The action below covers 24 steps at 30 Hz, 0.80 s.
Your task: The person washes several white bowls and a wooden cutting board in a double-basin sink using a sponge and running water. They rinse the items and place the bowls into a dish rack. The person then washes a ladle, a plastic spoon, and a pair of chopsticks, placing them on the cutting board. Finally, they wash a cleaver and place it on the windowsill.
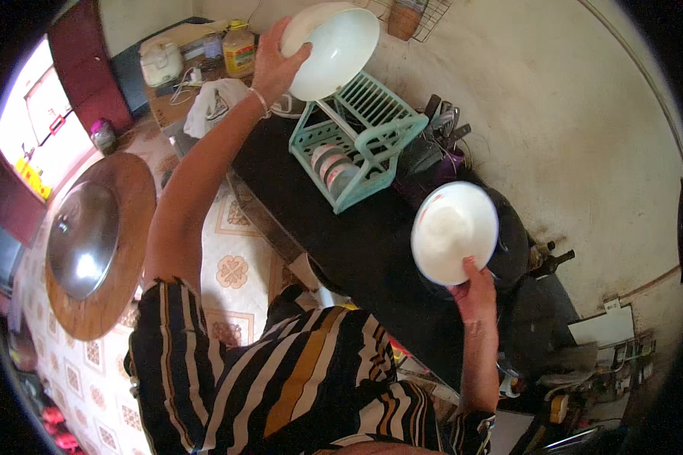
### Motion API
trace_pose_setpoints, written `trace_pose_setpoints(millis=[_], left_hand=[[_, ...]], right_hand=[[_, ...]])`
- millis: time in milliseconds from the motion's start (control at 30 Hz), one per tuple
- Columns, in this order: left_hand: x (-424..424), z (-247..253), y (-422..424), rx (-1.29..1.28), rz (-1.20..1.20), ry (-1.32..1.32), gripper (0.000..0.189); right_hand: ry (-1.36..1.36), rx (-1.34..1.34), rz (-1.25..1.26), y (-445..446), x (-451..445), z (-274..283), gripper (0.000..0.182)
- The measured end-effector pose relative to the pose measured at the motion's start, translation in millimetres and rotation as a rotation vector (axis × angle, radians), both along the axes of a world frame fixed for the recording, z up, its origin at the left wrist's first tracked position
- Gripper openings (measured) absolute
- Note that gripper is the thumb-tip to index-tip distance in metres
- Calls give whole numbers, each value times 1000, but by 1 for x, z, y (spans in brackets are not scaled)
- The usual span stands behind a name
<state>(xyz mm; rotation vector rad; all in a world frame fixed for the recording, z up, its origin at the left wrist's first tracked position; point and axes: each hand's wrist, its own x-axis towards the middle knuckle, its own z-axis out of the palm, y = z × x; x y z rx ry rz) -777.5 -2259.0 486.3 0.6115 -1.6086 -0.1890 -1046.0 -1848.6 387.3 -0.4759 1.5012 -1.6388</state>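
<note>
My left hand grips the rim of a large white bowl, its thumb on the inner wall. The bowl is tilted and held up at the top, beyond the upper end of a pale green plastic dish rack. Several small bowls with red markings stand on edge in the rack's lower level. Over the right part of the black counter, my right hand holds a white dish by its near edge, with the thumb on its face. The two vessels are apart.
Kitchen utensils stand in a holder right of the rack. A white plastic bag, an oil jug and a rice cooker are at the upper left. A round wooden table with a metal dome is left. Dark bottles stand by the wall.
</note>
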Motion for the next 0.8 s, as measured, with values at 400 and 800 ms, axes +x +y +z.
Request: trace_pose_setpoints(millis=[400, 800], left_hand=[[-67, -43, -159, 190, -350, -159, 70], [-75, -71, -174, 219, -527, -338, 72]], right_hand=[[841, 40, -161, -262, -48, 85, 35], [1626, 92, 217, -388, 4, 57, 44]])
